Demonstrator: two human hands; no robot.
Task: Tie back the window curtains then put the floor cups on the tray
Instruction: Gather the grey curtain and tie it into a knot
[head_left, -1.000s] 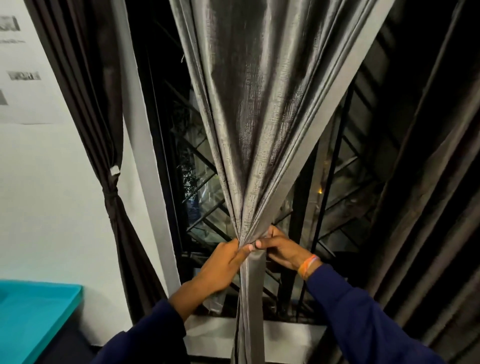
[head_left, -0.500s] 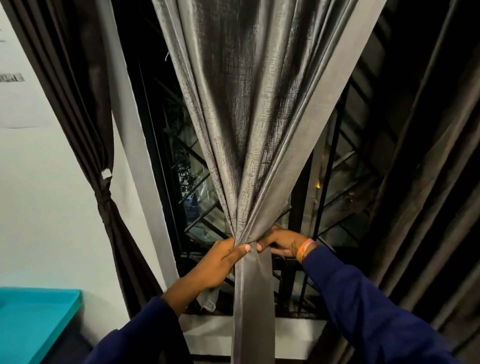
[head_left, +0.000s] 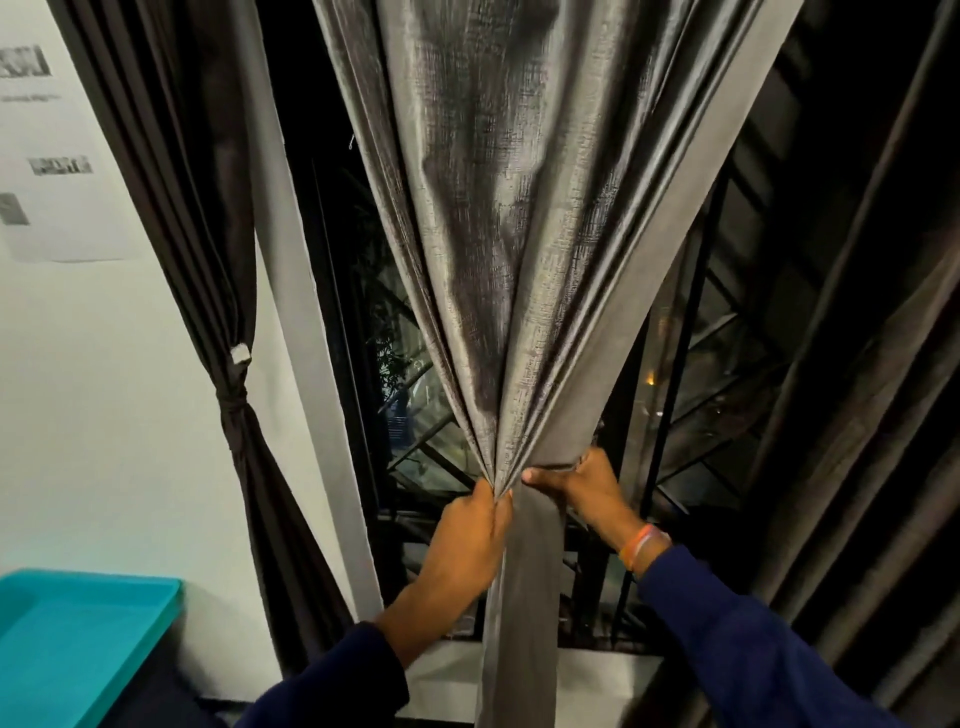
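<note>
1. Centrally, grey curtain (head_left: 519, 260) hangs before window grille (head_left: 691, 415), gathered into a tight waist btwn both hands.
2. Left hand (head_left: 467, 535): fingers curled round the bunch from the left, gripping fabric.
3. Right hand (head_left: 576, 483): thumb and fingers pinch the bunch from the right; orange wristband (head_left: 641, 545) at wrist.
4. Below the grip, curtain tail falls straight past the sill (head_left: 597, 675).
5. Dark curtain (head_left: 223, 260) at left, tied at its waist w/ a knot (head_left: 235, 402), against white wall.
6. Container: teal tray (head_left: 156, 597) lower left; visible part holds nothing. Cups not in view.
7. Further dark drape (head_left: 857, 415) at right.
</note>
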